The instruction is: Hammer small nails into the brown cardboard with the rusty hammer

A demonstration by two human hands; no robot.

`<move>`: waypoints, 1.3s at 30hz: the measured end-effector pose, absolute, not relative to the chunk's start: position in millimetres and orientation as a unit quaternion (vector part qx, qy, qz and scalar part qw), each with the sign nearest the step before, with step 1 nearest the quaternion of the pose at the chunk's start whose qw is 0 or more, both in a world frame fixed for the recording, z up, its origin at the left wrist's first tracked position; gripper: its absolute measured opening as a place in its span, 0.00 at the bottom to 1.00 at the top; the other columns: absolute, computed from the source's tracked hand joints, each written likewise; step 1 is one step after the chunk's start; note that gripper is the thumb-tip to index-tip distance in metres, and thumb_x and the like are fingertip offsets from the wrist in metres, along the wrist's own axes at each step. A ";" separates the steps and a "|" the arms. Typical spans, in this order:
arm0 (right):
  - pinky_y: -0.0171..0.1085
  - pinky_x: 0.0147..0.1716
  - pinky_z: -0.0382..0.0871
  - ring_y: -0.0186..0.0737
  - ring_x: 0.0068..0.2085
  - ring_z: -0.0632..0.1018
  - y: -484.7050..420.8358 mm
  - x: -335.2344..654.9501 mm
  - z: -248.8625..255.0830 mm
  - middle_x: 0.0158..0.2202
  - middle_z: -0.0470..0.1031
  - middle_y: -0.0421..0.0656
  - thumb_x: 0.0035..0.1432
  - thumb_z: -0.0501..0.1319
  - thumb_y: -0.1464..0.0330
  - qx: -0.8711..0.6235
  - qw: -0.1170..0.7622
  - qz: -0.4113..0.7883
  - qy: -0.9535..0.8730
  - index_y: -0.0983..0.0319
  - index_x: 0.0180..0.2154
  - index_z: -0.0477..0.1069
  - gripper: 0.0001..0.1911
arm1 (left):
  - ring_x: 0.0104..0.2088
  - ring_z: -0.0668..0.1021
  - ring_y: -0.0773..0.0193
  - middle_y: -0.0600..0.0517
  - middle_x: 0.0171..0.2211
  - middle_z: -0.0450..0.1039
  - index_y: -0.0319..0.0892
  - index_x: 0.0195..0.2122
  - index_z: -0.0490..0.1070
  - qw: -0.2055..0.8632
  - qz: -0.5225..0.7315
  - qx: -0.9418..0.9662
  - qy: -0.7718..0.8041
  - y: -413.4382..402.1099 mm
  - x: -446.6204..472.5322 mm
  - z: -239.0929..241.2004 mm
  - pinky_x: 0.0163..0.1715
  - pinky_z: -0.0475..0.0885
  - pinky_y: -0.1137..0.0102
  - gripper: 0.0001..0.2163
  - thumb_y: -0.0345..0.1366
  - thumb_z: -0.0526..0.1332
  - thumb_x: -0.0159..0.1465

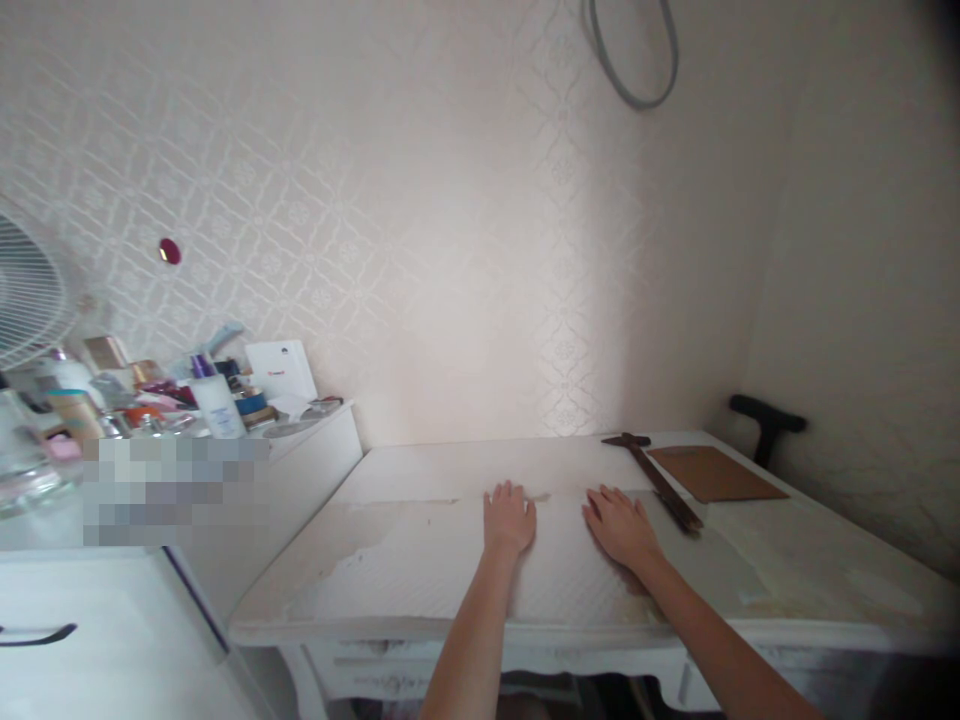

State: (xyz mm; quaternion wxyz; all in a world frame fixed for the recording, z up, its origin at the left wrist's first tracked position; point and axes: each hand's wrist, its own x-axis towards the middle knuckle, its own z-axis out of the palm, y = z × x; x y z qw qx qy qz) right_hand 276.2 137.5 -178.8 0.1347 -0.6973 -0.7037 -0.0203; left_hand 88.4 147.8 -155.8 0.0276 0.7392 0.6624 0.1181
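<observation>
Fingers (507, 490) on both hands lie slightly parted and flat, palms down; the left hand (511, 522) and the right hand (622, 526) rest apart on one white bench (405, 560), its rounded-edged top patchy and worn. Just right of the right hand lies one hammer (664, 484), its long brown handle slanting toward the near edge, dark narrow head at the far end. To its right is one flat, four-sided brown sheet (716, 474), perhaps thin board, though the view is too soft to settle that. Past the bench's right edge stands one black T-shaped handle (766, 420). Behind, the lattice-patterned wall (465, 220) bears one round dark-red disc (170, 251) and one looped grey cable (645, 104).
</observation>
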 end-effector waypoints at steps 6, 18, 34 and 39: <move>0.55 0.59 0.51 0.52 0.63 0.61 137.8 275.8 -178.3 0.63 0.61 0.51 0.66 0.44 0.64 -0.700 0.131 -0.019 -0.702 0.64 0.58 0.64 0.24 | 0.64 0.58 0.52 0.41 0.64 0.56 0.37 0.61 0.60 0.029 0.117 0.741 0.661 148.2 88.1 -156.6 0.62 0.51 0.53 0.23 0.41 0.43 0.69; 0.54 0.59 0.51 0.52 0.62 0.61 137.9 276.4 -179.2 0.63 0.61 0.52 0.66 0.45 0.64 -0.698 0.136 -0.024 -0.703 0.64 0.58 0.65 0.24 | 0.64 0.58 0.52 0.41 0.63 0.57 0.38 0.60 0.61 0.025 0.124 0.740 0.661 149.3 88.3 -158.1 0.62 0.52 0.53 0.22 0.41 0.44 0.69; 0.55 0.59 0.51 0.51 0.62 0.61 138.6 276.7 -180.3 0.62 0.62 0.52 0.66 0.45 0.64 -0.699 0.137 -0.024 -0.701 0.63 0.58 0.65 0.24 | 0.64 0.58 0.52 0.41 0.63 0.57 0.37 0.60 0.61 0.028 0.127 0.741 0.659 147.2 88.4 -156.1 0.62 0.52 0.53 0.22 0.41 0.44 0.69; 0.54 0.59 0.50 0.51 0.63 0.60 139.4 276.8 -181.7 0.63 0.61 0.52 0.66 0.45 0.63 -0.701 0.136 -0.024 -0.700 0.63 0.58 0.64 0.24 | 0.64 0.58 0.51 0.41 0.63 0.57 0.36 0.60 0.61 0.027 0.126 0.743 0.657 147.5 88.5 -156.6 0.62 0.52 0.53 0.22 0.41 0.44 0.69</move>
